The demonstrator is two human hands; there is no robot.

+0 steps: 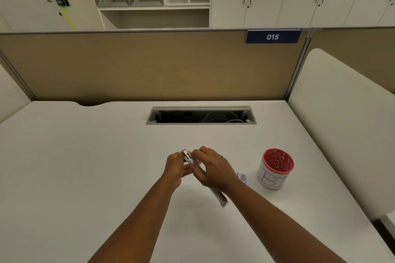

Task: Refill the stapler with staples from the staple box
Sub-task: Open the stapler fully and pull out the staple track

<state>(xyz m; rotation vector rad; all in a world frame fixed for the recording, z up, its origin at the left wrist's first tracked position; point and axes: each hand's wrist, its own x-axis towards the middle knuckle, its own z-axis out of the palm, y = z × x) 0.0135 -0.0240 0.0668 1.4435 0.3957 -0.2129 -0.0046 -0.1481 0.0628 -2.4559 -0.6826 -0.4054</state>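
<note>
A silver metal stapler [189, 158] is held above the white desk [85, 166], swung open, with one long arm [220, 197] sticking out below my right wrist. My left hand [176, 167] grips its upper end from the left. My right hand [211, 170] curls over the stapler from the right, fingertips pinching near the top; whether they hold staples is hidden. A small staple box [242, 177] lies on the desk just right of my right wrist, mostly covered by it.
A white cup with a red rim [275, 168] stands to the right of the hands. An open cable tray [201, 115] is set in the desk at the back. Tan partition behind, a white divider on the right.
</note>
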